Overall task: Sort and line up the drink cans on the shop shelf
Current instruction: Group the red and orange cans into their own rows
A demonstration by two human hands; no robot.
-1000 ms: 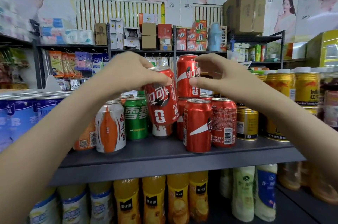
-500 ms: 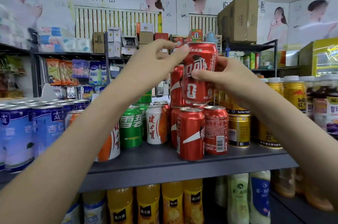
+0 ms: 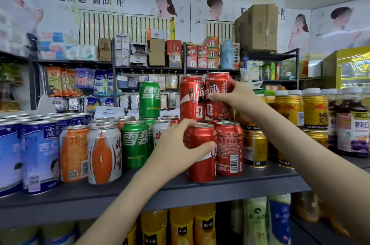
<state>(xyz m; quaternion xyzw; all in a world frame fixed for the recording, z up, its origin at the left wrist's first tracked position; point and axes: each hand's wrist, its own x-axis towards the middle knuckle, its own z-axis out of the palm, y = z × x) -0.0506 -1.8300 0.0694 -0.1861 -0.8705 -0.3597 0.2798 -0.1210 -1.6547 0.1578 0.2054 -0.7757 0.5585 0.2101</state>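
Clamps the left hand (image 3: 174, 150) grip round the front red can (image 3: 202, 168), on the shelf (image 3: 120, 194) at centre of frame. Clamps the right hand (image 3: 240, 100) grip round the stacked red can (image 3: 217, 92) above, right of centre, just beside a second upper can (image 3: 191, 100).

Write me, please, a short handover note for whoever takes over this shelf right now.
Left hand: grips the front red can, which stands at the shelf edge.
Right hand: grips the top red can, upright beside a second top red can; I cannot tell if it is fully seated.
Done: red cans are grouped in two tiers.
Left, probably: let go of the top can once it is steady, square the front row, then line up the green cans and orange cans.
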